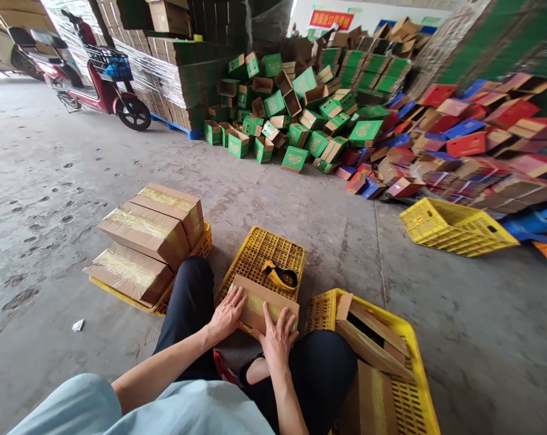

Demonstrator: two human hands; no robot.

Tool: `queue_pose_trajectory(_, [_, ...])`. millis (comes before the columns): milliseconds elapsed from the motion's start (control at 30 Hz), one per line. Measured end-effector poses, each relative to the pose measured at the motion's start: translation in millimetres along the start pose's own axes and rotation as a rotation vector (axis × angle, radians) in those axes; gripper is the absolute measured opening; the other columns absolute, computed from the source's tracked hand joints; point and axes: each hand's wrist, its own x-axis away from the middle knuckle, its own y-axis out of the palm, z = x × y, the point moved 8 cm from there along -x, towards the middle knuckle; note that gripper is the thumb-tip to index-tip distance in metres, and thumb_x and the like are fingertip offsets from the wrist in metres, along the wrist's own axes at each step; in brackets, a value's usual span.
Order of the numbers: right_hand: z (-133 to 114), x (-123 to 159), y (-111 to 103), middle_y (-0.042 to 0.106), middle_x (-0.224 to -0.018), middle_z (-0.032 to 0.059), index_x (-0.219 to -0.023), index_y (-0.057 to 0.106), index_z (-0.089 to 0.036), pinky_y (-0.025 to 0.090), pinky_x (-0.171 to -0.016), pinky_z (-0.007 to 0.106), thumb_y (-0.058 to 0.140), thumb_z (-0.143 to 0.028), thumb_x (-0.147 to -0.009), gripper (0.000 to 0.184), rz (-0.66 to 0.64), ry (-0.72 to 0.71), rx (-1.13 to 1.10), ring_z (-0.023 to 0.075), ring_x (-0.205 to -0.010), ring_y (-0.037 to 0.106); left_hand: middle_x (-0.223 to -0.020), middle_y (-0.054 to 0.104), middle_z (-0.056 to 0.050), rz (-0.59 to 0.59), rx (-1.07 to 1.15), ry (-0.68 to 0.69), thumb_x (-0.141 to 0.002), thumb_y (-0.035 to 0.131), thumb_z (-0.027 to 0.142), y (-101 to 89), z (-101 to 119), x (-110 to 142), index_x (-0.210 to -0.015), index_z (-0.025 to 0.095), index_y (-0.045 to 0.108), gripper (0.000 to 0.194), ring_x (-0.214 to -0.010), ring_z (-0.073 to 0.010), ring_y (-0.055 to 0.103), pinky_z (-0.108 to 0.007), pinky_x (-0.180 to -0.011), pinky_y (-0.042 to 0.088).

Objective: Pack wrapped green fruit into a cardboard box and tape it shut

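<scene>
From my remote seat I read the step in hand as pressing tape down on the small carton (261, 297), which lies directly under my fingers on the near part of a seemingly upturned yellow crate (273, 244). My left hand (228, 313) lies on its left end and my right hand (277, 332) toward its right end, fingers spread and unclenched, pressing rather than gripping. I judge the next move calls for even pressure along the strip, then a hold on both ends if it is to be lifted. Just beyond my right fingers sits the tape dispenser (280, 276), close enough to be knocked. Left of my fingers, past the left knee (196, 281), are taped cartons (142, 232); to their right, past the right knee (330, 356), an open carton (368, 335) leans in another crate (413, 396).
</scene>
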Motion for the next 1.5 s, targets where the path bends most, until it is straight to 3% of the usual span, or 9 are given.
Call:
queue_pose_trajectory(267, [2, -3, 2, 0.032, -0.165, 0.0218, -0.157, 0.037, -0.038, 0.038, -0.106, 0.069, 0.074, -0.043, -0.088, 0.079, 0.005, 0.003, -0.016, 0.0537, -0.148, 0.029, -0.167, -0.006, -0.028, 0.053, 0.01, -0.1, -0.068, 0.081, 0.024, -1.3, -11, -7, -0.163, 0.01, 0.008, 0.121, -0.154, -0.0437, -0.001, -0.06, -0.121, 0.032])
queue_pose_trajectory(500, [2, -2, -2, 0.038, -0.163, 0.0197, -0.155, 0.042, -0.04, 0.037, -0.106, 0.071, 0.077, -0.035, -0.086, 0.078, 0.011, 0.018, -0.031, 0.0555, -0.147, 0.03, -0.168, 0.001, -0.03, 0.155, -0.153, -0.068, -0.073, 0.075, 0.014, 1.5, 4, 1, -0.163, 0.01, 0.005, 0.114, -0.155, -0.0431, 0.002, -0.06, -0.12, 0.034])
queue_pose_trajectory(733, [-1, 7, 12, 0.04, -0.162, 0.018, -0.149, 0.053, -0.038, 0.034, -0.111, 0.07, 0.074, -0.026, -0.088, 0.066, 0.087, -0.012, -0.126, 0.0519, -0.147, 0.035, -0.171, 0.012, -0.02, 0.185, -0.163, 0.027, -0.082, 0.069, 0.021, 17.8, 38, 25, -0.163, 0.018, 0.023, 0.093, -0.155, -0.0486, 0.003, -0.072, -0.117, 0.028])
queue_pose_trajectory(833, [-4, 14, 20, 0.043, -0.161, 0.0149, -0.147, 0.057, -0.034, 0.038, -0.113, 0.062, 0.066, -0.022, -0.092, 0.058, 0.149, -0.067, -0.177, 0.0457, -0.146, 0.04, -0.17, 0.016, -0.019, 0.153, -0.119, 0.05, -0.082, 0.067, 0.022, 16.6, 38, 29, -0.161, 0.02, 0.028, 0.088, -0.155, -0.0481, 0.007, -0.073, -0.116, 0.028])
queue_pose_trajectory(967, [-12, 22, 27, 0.053, -0.155, 0.0113, -0.146, 0.06, -0.024, 0.044, -0.114, 0.053, 0.052, -0.019, -0.097, 0.049, 0.229, -0.174, -0.262, 0.0381, -0.145, 0.045, -0.164, 0.034, -0.018, 0.122, -0.047, 0.065, -0.082, 0.063, 0.017, 7.4, 33, 29, -0.157, 0.018, 0.038, 0.079, -0.156, -0.0442, 0.016, -0.067, -0.118, 0.031])
queue_pose_trajectory(1100, [-24, 26, 22, 0.06, -0.148, 0.0107, -0.147, 0.057, -0.017, 0.045, -0.115, 0.049, 0.044, -0.009, -0.094, 0.055, 0.292, -0.264, -0.338, 0.0318, -0.143, 0.049, -0.156, 0.045, -0.019, 0.121, 0.003, 0.064, -0.084, 0.059, 0.017, 1.0, 34, 22, -0.157, 0.016, 0.037, 0.076, -0.15, -0.0374, 0.033, -0.062, -0.121, 0.029])
queue_pose_trajectory(1233, [-31, 26, 15, 0.06, -0.148, 0.011, -0.148, 0.055, -0.015, 0.045, -0.115, 0.048, 0.043, -0.012, -0.096, 0.053, 0.328, -0.322, -0.383, 0.0295, -0.14, 0.053, -0.153, 0.047, -0.019, 0.139, 0.019, 0.055, -0.088, 0.06, 0.022, -2.8, 31, 20, -0.155, 0.019, 0.041, 0.07, -0.148, -0.0354, 0.037, -0.06, -0.122, 0.029])
queue_pose_trajectory(1400, [7, 32, 12, 0.063, -0.144, 0.0139, -0.145, 0.058, -0.017, 0.045, -0.113, 0.05, 0.039, -0.037, -0.107, 0.047, 0.396, -0.214, -0.404, 0.0291, -0.133, 0.06, -0.158, 0.044, -0.015, 0.17, 0.061, 0.076, -0.092, 0.065, 0.038, -6.6, 16, 29, -0.159, 0.023, 0.035, 0.075, -0.151, -0.0349, 0.034, -0.058, -0.123, 0.028])
queue_pose_trajectory(1500, [42, 41, 17, 0.062, -0.145, 0.0166, -0.144, 0.058, -0.016, 0.045, -0.113, 0.051, 0.033, -0.045, -0.108, 0.053, 0.42, -0.095, -0.399, 0.03, -0.134, 0.059, -0.166, 0.029, -0.018, 0.247, 0.134, -0.001, -0.097, 0.059, 0.048, -8.4, 2, 35, -0.161, 0.021, 0.029, 0.076, -0.156, -0.0364, 0.022, -0.057, -0.123, 0.029])
